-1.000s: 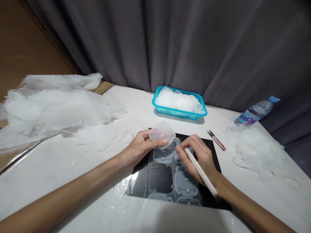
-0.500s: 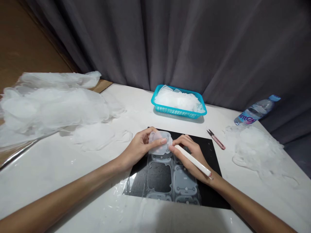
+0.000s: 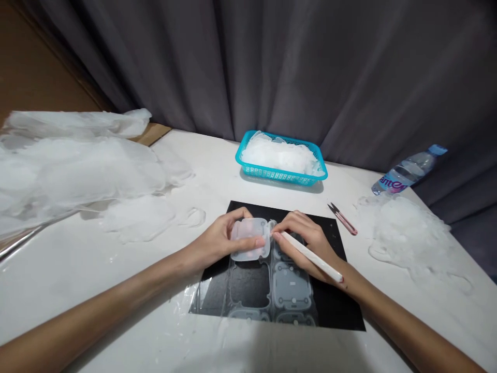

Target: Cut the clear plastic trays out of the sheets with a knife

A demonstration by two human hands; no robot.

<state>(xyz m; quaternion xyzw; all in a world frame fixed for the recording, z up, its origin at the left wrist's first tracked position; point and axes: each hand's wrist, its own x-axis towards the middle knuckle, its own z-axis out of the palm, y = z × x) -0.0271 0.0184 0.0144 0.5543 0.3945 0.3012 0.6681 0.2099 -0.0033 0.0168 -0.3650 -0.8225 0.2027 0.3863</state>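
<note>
Head view, taking the black board as the centre of a clock face: a dark grey curtain (image 3: pixel 291 62) fills 12 o'clock, hanging behind a white table (image 3: pixel 58 274). Brown cardboard (image 3: pixel 34 62) stands at 10 o'clock, and a broad white translucent pile (image 3: pixel 77 166) spreads between 9 and 10. The black board (image 3: pixel 334 305) itself lies flat on the table, near the person. At 3 o'clock sits a looser heap of clear scraps (image 3: pixel 411 233). Over the board lies a clear moulded sheet (image 3: pixel 293 285) with rounded-square outlines, one of them a gap showing black. At 12 o'clock, well apart from the board, a blue basket (image 3: pixel 281 176) is filled with whitish pieces (image 3: pixel 279 154). A water bottle (image 3: pixel 406 171) leans at 2 o'clock, just beyond the scraps. The left hand (image 3: pixel 223 235), at 10 o'clock, pinches a translucent rounded piece (image 3: pixel 248 227) with the thumb across its face, above the board's left half. The right hand (image 3: pixel 310 235), at 2 o'clock, grips a slim white tool (image 3: pixel 312 256) like a pen, its front end pointing at the piece's right edge; whether they touch is unclear. Pink-handled snips (image 3: pixel 345 223) lie just outside the board, also at 2 o'clock.
</note>
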